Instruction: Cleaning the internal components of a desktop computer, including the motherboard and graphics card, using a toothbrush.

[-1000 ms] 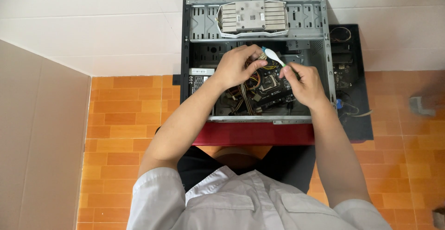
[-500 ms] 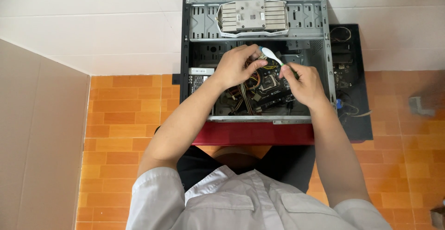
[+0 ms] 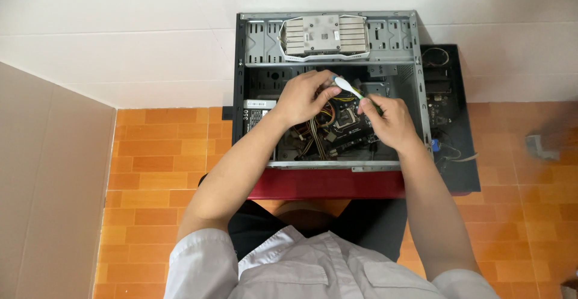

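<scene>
An open grey computer case (image 3: 241, 94) lies on its side on the floor. Inside it sits a dark motherboard (image 3: 349, 127) with a bundle of coloured cables (image 3: 313, 139). My left hand (image 3: 304, 97) and my right hand (image 3: 388, 121) are both inside the case above the board. A small white tube-like object (image 3: 347, 84) is pinched between their fingertips. A silver finned graphics card (image 3: 325, 35) rests across the far end of the case.
The case's black side panel (image 3: 451, 130) lies on the right, with small parts on it. Orange floor tiles (image 3: 156, 154) surround the case. A white wall (image 3: 120, 28) rises behind it, and a beige board (image 3: 48, 184) stands on the left.
Both hands stay inside the case over the motherboard. The white object has shifted only slightly between the fingertips.
</scene>
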